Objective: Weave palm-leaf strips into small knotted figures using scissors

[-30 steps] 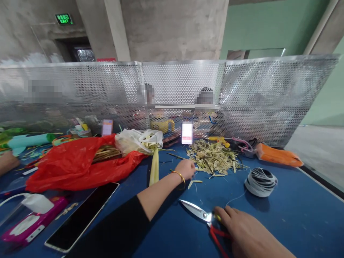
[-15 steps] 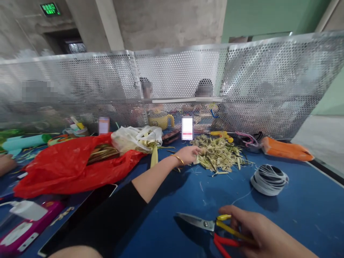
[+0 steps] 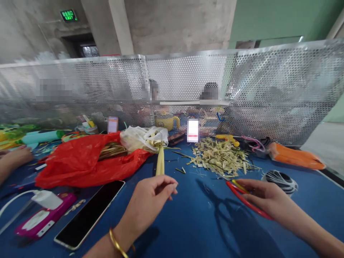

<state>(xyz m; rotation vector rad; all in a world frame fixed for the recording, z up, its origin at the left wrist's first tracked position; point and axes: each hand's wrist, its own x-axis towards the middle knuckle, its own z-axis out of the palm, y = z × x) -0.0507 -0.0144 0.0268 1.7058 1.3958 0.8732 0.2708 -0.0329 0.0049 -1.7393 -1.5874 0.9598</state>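
Observation:
My left hand [image 3: 152,195] hovers low over the blue table [image 3: 204,222], its fingers curled and thumb pressed to the fingertips; I cannot make out anything in the pinch. Just beyond it lies a pale green leaf strip [image 3: 160,163]. My right hand [image 3: 264,197] is closed on scissors [image 3: 243,196] with red and yellow handles, lifted off the table; their blades are out of sight behind the hand. A pile of cut leaf scraps [image 3: 220,157] lies beyond both hands.
A red plastic bag [image 3: 80,163] and a white bag [image 3: 142,138] hold leaves at the left. A phone [image 3: 88,215], a magenta power bank [image 3: 40,224] and a thread spool [image 3: 281,179] lie nearby. A perforated metal screen [image 3: 268,93] closes the back. Another person's hand [image 3: 16,157] rests far left.
My left hand has drawn back from the scrap pile toward me and curled shut. My right hand has lifted the scissors off the table and moved them up and to the right.

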